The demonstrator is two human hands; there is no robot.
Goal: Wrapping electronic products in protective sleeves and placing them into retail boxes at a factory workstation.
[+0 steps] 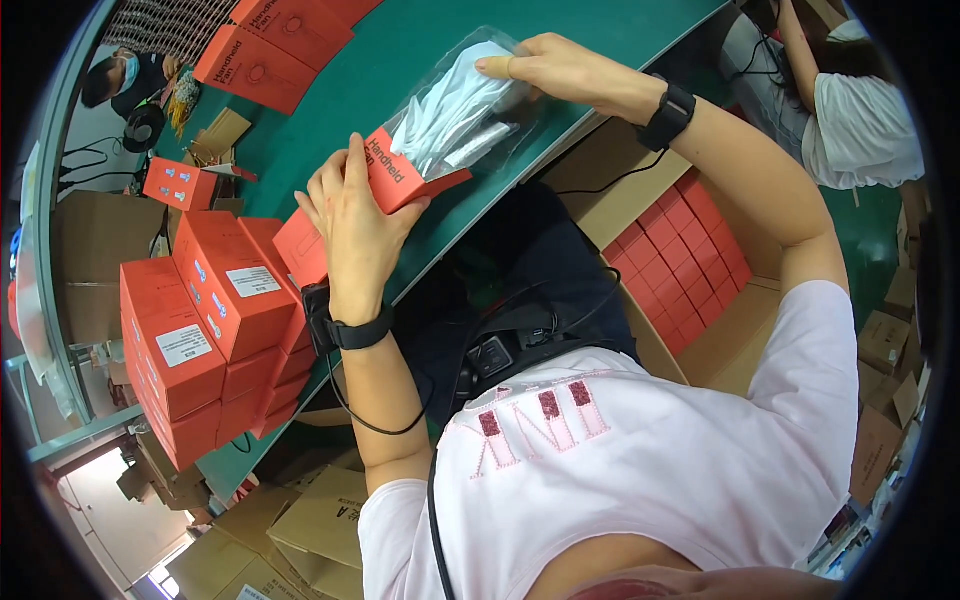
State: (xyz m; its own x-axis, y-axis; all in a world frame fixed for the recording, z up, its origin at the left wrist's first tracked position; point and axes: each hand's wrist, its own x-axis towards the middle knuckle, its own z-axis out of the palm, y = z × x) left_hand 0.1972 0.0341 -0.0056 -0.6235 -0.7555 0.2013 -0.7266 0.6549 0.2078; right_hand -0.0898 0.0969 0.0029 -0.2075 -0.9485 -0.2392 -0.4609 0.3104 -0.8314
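My left hand (360, 225) is wrapped over a red-orange carton (392, 178) at the table's near edge, thumb on the near side and fingers across the top. My right hand (570, 75) pinches the far right end of a clear plastic bag (455, 115) between thumb and fingers. Inside the bag are what look like bundled white cords and pale, soft-looking contents. Its lower left end meets the right end of the carton; I cannot tell how far it reaches inside. Both things are over the green tabletop (350, 95).
Stacked red cartons (215, 310) stand left on the table, with more red cartons (265, 60) at the back. A large brown box (750, 350) by my right side holds rows of red cartons. One person (860, 110) is at the right, another (125, 80) at far left.
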